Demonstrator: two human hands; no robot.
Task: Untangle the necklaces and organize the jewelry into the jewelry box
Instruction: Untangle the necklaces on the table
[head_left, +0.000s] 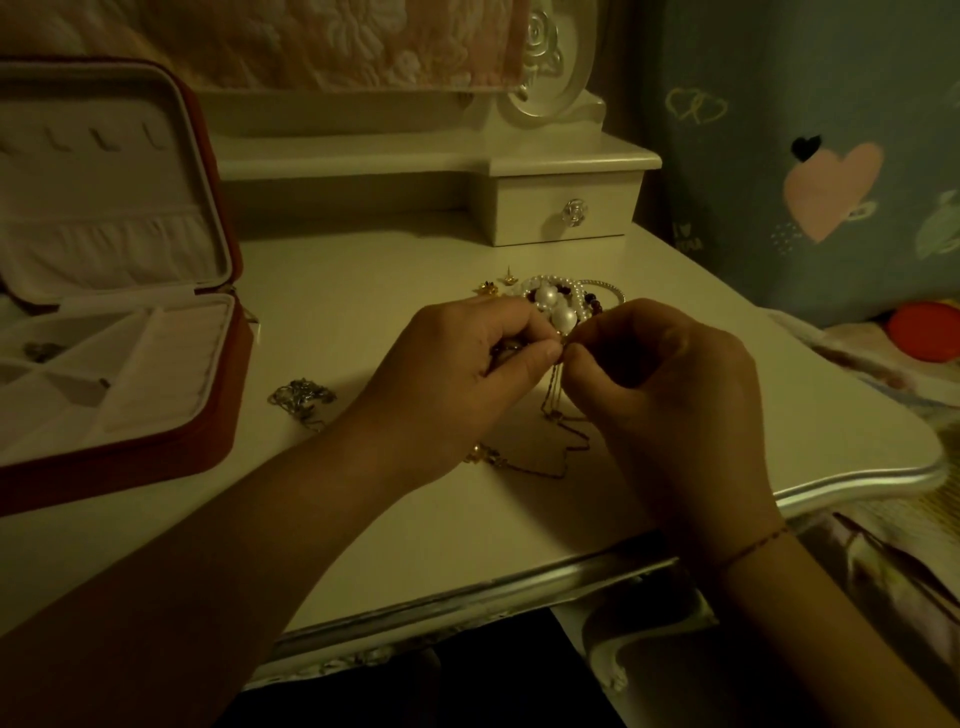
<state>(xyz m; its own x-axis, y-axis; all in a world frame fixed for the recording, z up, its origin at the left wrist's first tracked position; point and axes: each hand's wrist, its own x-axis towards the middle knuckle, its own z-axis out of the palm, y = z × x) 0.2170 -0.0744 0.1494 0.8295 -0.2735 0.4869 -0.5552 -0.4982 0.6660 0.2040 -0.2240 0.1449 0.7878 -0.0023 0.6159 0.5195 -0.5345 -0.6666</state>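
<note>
My left hand (467, 364) and my right hand (670, 384) meet fingertip to fingertip above the white table, both pinching a thin gold chain necklace (550, 441) that hangs down and trails onto the tabletop. Just behind my hands lies a heap of pearl and dark red bead jewelry (558, 301) with small gold earrings (506, 278) beside it. A tangled silver chain (301, 397) rests left of my left wrist. The red jewelry box (130, 457) stands open at the left, its pale compartments holding a few small pieces.
A white dresser drawer unit (566, 208) with a clear knob stands at the back of the table (363, 519). The table's silver-trimmed curved edge (857, 483) runs along the right and front. Patterned fabric with hearts (831, 187) hangs to the right.
</note>
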